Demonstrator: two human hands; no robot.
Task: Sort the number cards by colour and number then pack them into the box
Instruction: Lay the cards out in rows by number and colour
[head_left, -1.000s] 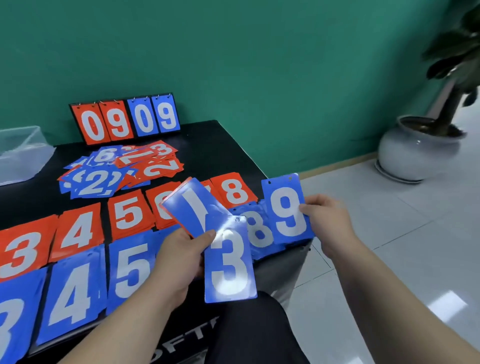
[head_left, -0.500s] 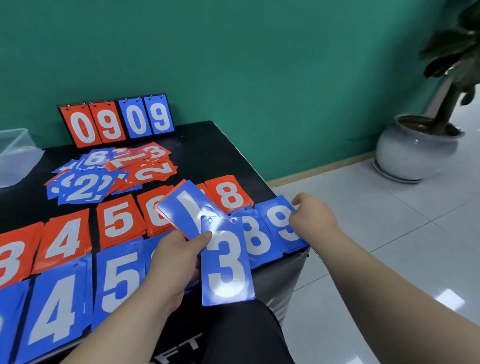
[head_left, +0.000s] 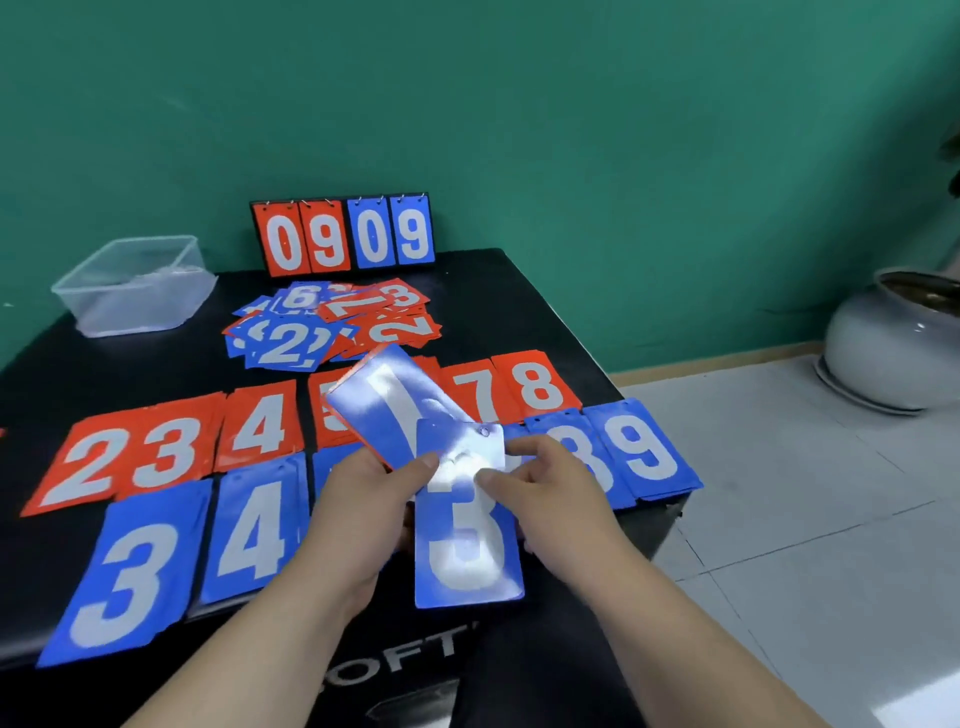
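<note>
We see a green wall (head_left: 571, 130) behind a black bench (head_left: 519, 301), and a small scoreboard (head_left: 343, 236) reading 0909 stands upright at the back of the bench against that wall. Well to the right of the scoreboard, down on the tiled floor, sits a round grey pot (head_left: 893, 343). Far in front of the scoreboard, along the near edge of the bench, lies a row of blue cards (head_left: 130, 571): we read 3 and 4 on its left end, 8 and 9 on its right end, and the middle is hidden by the hands. Between that row and the scoreboard lies a row of red cards (head_left: 156, 452) showing 2, 3, 4, part of a 5, then 7 and 8. To the left of the scoreboard is a clear plastic box (head_left: 130, 317), open at the top. Just in front of the scoreboard is a loose pile of mixed cards (head_left: 332, 327), red and blue overlapping. Nearest to us, straight in front of the scoreboard, the left hand (head_left: 358, 504) grips a small fan of cards with its thumb on top. The front one is a blue 3 card (head_left: 467, 556), upright; a blue 1 card (head_left: 384, 410) tilts away behind it toward the scoreboard. The right hand (head_left: 550, 488) pinches the upper right part of the blue 3 card between thumb and forefinger.
</note>
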